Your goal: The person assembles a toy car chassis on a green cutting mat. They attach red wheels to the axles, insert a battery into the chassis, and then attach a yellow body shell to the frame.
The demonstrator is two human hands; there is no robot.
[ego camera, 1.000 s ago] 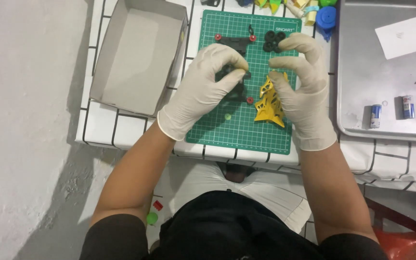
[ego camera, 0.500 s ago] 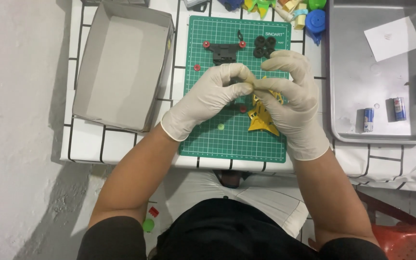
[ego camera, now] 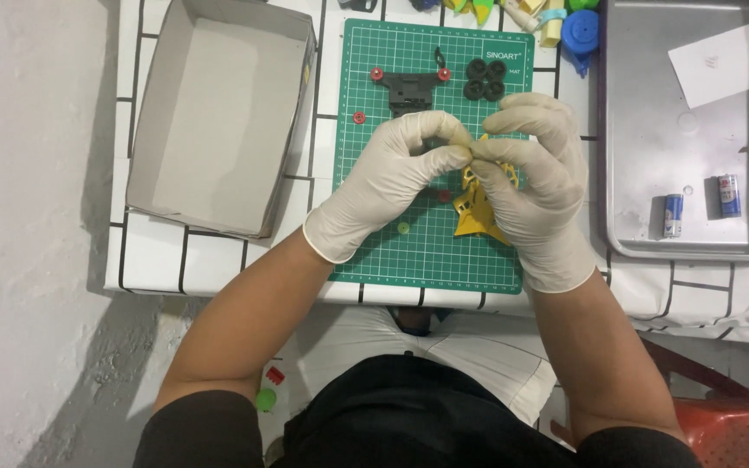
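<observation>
Gloved left hand [ego camera: 392,186], right hand [ego camera: 535,186] pinching yellow plastic part [ego camera: 472,208], green cutting mat [ego camera: 418,251]

One head camera looks almost straight down from above the person, fairly close. The green mat [ego camera: 431,156] sits centre, with the box [ego camera: 218,121] left and the tray [ego camera: 695,139] right.
</observation>
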